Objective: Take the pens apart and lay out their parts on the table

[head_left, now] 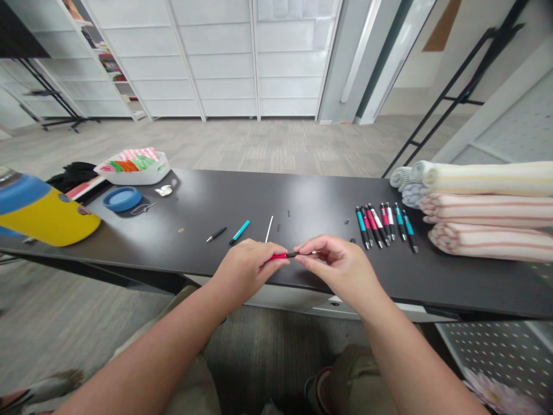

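Just over the front edge of the desk, my left hand (246,262) pinches the red barrel of a pen (279,256). My right hand (337,262) is closed at the pen's black end, with a thin silvery bit showing by its fingertips; whether that is a separate part cannot be made out. Beyond the hands lie a thin white refill (269,229), a turquoise pen barrel (240,231) and a black pen grip with a silver tip (216,234). Small dark pieces (289,214) are scattered near the refill. Several turquoise, red and white pens (375,226) form a row to the right.
Rolled striped cloths (484,204) are stacked on the desk's right end. To the left are a yellow and blue container (56,213), a blue ring-shaped lid (122,199), a white tray (149,176) of colourful packets, and a crumpled white piece (164,190).
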Action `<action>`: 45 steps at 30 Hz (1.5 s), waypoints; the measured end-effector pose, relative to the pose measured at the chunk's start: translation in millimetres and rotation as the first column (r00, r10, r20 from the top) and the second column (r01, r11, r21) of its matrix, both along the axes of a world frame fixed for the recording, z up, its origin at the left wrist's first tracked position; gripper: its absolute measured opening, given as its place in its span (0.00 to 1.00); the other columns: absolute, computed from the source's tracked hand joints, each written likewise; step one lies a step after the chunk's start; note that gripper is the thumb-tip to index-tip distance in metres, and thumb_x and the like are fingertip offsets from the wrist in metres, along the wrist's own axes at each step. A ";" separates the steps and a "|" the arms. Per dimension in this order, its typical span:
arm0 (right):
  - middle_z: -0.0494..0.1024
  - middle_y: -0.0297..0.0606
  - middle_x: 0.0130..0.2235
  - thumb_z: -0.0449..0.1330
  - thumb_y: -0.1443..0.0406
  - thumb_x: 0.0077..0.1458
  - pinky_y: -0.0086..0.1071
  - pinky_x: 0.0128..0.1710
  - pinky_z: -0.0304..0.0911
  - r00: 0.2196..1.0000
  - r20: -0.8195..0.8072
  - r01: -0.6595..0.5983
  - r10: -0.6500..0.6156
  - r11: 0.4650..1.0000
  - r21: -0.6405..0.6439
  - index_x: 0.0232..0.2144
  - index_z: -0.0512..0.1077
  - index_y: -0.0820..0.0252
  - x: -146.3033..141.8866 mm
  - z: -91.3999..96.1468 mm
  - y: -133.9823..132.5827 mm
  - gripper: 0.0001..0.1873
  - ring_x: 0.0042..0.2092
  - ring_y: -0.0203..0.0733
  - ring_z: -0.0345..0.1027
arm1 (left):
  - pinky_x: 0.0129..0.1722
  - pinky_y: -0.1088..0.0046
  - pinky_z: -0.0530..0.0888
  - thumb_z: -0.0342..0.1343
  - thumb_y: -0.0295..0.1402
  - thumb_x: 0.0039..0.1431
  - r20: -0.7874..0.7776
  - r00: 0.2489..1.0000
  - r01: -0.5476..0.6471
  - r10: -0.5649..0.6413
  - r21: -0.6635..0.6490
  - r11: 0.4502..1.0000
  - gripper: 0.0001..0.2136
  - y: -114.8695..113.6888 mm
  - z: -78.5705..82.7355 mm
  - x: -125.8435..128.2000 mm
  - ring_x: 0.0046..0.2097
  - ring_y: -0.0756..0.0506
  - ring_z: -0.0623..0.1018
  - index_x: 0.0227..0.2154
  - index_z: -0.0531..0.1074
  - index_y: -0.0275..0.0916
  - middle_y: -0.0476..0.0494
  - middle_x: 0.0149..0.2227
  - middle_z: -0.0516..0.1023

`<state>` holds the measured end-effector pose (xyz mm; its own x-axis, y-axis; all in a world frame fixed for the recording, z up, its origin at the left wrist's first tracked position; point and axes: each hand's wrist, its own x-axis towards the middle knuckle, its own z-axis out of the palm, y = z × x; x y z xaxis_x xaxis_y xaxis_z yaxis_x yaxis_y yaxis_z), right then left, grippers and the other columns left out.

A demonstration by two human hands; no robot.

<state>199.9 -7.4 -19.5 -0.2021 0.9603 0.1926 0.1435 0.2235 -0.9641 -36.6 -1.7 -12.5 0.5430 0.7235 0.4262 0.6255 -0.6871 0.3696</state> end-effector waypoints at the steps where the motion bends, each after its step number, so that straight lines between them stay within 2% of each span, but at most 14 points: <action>1: 0.86 0.39 0.41 0.73 0.58 0.54 0.33 0.40 0.76 1.000 -0.002 0.001 -0.001 1.000 -0.005 0.35 0.81 0.55 -1.0 0.0 -0.4 0.10 0.40 0.42 0.82 | 0.44 0.69 0.73 0.59 0.38 0.71 0.002 1.000 0.005 -0.005 0.000 1.000 0.08 -0.2 -0.5 0.2 0.41 0.45 0.82 0.45 0.79 0.41 0.49 0.42 0.86; 8: 0.87 0.39 0.40 0.73 0.58 0.54 0.32 0.39 0.76 1.000 -0.011 0.010 -0.010 1.000 -0.005 0.33 0.79 0.56 -6.2 -0.3 -3.1 0.10 0.39 0.42 0.82 | 0.44 0.68 0.73 0.57 0.37 0.72 -0.021 1.000 0.010 -0.010 0.013 1.000 0.09 -3.4 0.9 2.1 0.41 0.45 0.83 0.46 0.79 0.41 0.48 0.43 0.87; 11: 0.87 0.37 0.38 0.72 0.57 0.55 0.31 0.37 0.74 0.999 0.049 0.020 -0.021 1.000 0.022 0.35 0.80 0.55 -4.6 0.4 -2.8 0.10 0.37 0.41 0.82 | 0.44 0.68 0.73 0.56 0.38 0.73 -0.017 1.000 0.015 -0.015 0.026 1.000 0.09 -3.5 1.1 1.0 0.41 0.45 0.83 0.45 0.79 0.41 0.48 0.43 0.87; 16: 0.86 0.32 0.33 0.70 0.59 0.59 0.29 0.34 0.70 0.950 0.298 0.028 -0.088 0.979 0.200 0.36 0.83 0.52 -1.6 8.0 -3.0 0.05 0.32 0.38 0.79 | 0.43 0.67 0.73 0.56 0.38 0.73 0.000 1.000 0.018 -0.018 0.083 0.996 0.09 -2.6 -1.1 0.3 0.40 0.44 0.83 0.44 0.78 0.41 0.47 0.42 0.87; 22: 0.86 0.30 0.32 0.68 0.60 0.62 0.28 0.32 0.69 0.893 0.428 -0.009 -0.140 0.945 0.328 0.37 0.83 0.53 -3.5 13.5 -5.3 0.05 0.29 0.36 0.78 | 0.43 0.67 0.74 0.57 0.35 0.72 -0.034 0.999 0.001 0.003 0.102 0.995 0.07 -1.3 -1.0 0.3 0.40 0.45 0.83 0.44 0.79 0.41 0.47 0.42 0.86; 28: 0.87 0.33 0.38 0.67 0.63 0.62 0.27 0.35 0.71 0.880 0.472 -0.113 -0.043 0.948 0.296 0.44 0.80 0.55 0.2 11.3 -4.6 0.08 0.36 0.38 0.80 | 0.43 0.68 0.74 0.58 0.37 0.71 -0.043 0.999 -0.028 0.032 0.080 0.996 0.07 2.9 -3.5 -2.8 0.40 0.45 0.83 0.43 0.79 0.42 0.48 0.42 0.86; 34: 0.86 0.35 0.42 0.63 0.63 0.67 0.30 0.44 0.71 0.839 0.542 -0.178 -0.053 0.914 0.365 0.44 0.80 0.55 2.1 10.2 -2.1 0.06 0.41 0.40 0.81 | 0.43 0.67 0.74 0.57 0.37 0.71 -0.066 0.998 -0.008 0.014 0.091 0.996 0.08 3.3 -4.9 -3.2 0.40 0.44 0.83 0.44 0.79 0.41 0.47 0.41 0.86; 39: 0.85 0.36 0.39 0.58 0.61 0.70 0.32 0.42 0.70 0.812 0.583 -0.200 -0.032 0.923 0.330 0.41 0.80 0.56 -0.2 13.9 -4.1 0.10 0.39 0.41 0.80 | 0.44 0.67 0.74 0.56 0.37 0.72 -0.064 0.998 0.008 -0.001 0.102 0.995 0.08 2.4 -2.5 -3.7 0.41 0.44 0.83 0.44 0.79 0.41 0.46 0.42 0.86; 43: 0.85 0.36 0.40 0.63 0.60 0.66 0.31 0.38 0.69 0.833 0.553 -0.182 0.018 0.953 0.242 0.47 0.77 0.56 -0.1 15.8 -6.7 0.10 0.37 0.40 0.78 | 0.43 0.67 0.74 0.56 0.37 0.72 -0.060 0.998 0.003 0.004 0.104 0.995 0.08 2.0 -0.7 -3.5 0.40 0.44 0.83 0.44 0.78 0.41 0.47 0.41 0.86; 45: 0.84 0.36 0.41 0.63 0.61 0.66 0.31 0.39 0.69 0.836 0.549 -0.187 0.022 0.950 0.248 0.47 0.76 0.55 0.3 14.3 -6.3 0.09 0.38 0.40 0.78 | 0.43 0.67 0.74 0.56 0.37 0.72 -0.063 0.998 0.000 0.007 0.097 0.995 0.08 1.8 0.1 -2.9 0.40 0.45 0.83 0.44 0.78 0.41 0.47 0.41 0.86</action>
<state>200.3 -13.7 -5.2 -0.4482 0.8487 0.2809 0.5757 0.5144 -0.6356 -39.5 0.1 -12.5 0.5686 0.6822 0.4598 0.6478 -0.7157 0.2609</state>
